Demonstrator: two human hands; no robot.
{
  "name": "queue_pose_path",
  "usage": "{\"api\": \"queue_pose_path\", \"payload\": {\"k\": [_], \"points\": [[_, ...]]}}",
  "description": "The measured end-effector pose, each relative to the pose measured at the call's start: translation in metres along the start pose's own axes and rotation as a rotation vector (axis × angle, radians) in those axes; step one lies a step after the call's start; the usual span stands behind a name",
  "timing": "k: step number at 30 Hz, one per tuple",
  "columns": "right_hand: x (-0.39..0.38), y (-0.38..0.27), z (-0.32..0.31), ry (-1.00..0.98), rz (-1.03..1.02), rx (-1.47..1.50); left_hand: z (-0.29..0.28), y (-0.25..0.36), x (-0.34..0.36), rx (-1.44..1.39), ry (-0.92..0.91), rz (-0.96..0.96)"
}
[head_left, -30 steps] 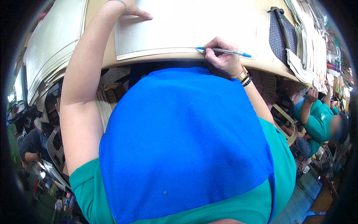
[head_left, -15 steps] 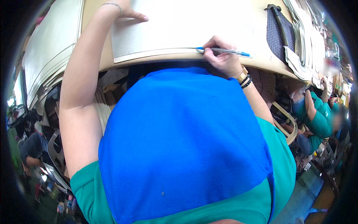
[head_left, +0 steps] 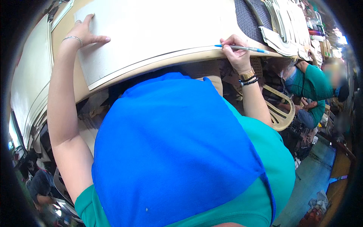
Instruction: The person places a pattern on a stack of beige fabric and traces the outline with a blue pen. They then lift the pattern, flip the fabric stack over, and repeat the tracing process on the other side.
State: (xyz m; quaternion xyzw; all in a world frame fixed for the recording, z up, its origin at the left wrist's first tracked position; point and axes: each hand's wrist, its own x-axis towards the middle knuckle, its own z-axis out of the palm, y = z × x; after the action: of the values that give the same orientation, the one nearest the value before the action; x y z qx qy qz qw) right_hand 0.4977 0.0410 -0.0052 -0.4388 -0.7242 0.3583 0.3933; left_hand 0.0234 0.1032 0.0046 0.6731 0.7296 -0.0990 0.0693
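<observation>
A large white sheet lies flat on the tan table, and a pale strip shows beneath it along its near edge. My left hand rests on the sheet's left part with thumb and fingers spread. Near the sheet's right end, my right hand grips a ballpoint pen with a clear barrel and blue ends. The pen's blue tip is at the near edge of the sheet; whether it touches the surface I cannot tell.
A dark textured mat with a dark-handled tool lies right of the sheet, beside stacked pale cut pieces. More white sheets are at the left. A tan plastic chair and a person in green are at the right.
My right hand has moved rightward along the sheet's near edge with the pen. The view has shifted, and more of my left hand now shows, still on the sheet.
</observation>
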Motion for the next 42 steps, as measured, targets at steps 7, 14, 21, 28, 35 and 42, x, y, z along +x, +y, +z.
{"api": "queue_pose_path", "payload": {"k": [7,14,21,28,35,42], "points": [[0.000,-0.002,0.001,0.011,0.019,-0.058,-0.001,0.002,-0.001,-0.040,-0.031,-0.017],[0.000,0.006,-0.002,-0.013,-0.048,-0.097,0.005,-0.003,0.001,-0.015,0.044,0.014],[0.000,-0.001,0.001,-0.003,-0.020,-0.016,0.004,0.001,-0.002,0.000,0.034,-0.010],[0.001,-0.003,0.003,0.016,0.059,-0.087,-0.001,0.004,-0.006,0.014,0.013,-0.008],[0.027,0.008,0.001,0.258,0.239,0.097,0.008,-0.001,-0.031,-0.044,0.106,-0.042],[0.062,0.008,0.001,0.249,0.283,0.154,0.029,0.005,-0.052,-0.081,0.169,-0.073]]}}
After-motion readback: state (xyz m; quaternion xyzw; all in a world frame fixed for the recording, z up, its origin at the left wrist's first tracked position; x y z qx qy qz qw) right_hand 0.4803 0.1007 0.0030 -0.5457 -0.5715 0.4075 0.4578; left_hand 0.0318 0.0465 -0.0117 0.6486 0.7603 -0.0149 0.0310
